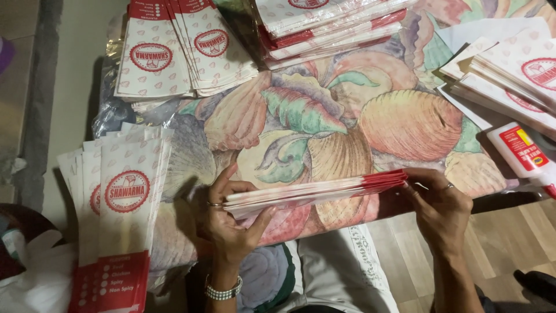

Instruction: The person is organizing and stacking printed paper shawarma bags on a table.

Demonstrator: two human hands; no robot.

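Paper sleeve stack (315, 190) gripped edge-on: left hand (229, 220) fingers clamp one end, right hand (440, 211) pinches other; loose grip likely lets sleeves fan, slip.

The sleeve stack (315, 188) hides the left hand's (229, 217) palm and the right hand's (443, 211) fingertips, and its own underside cannot be seen. Right of that stack, the glue bottle (521, 152) loses its tip at the picture's edge, and the pile (509, 75) above it is cut off too. Beyond the stack, the wrapped bundle (330, 23) runs out of the top edge. Left of the stack, the fanned sleeves (124, 191) are cut by the bottom edge, and a dark blurred shape (17, 232) past them cannot be told.
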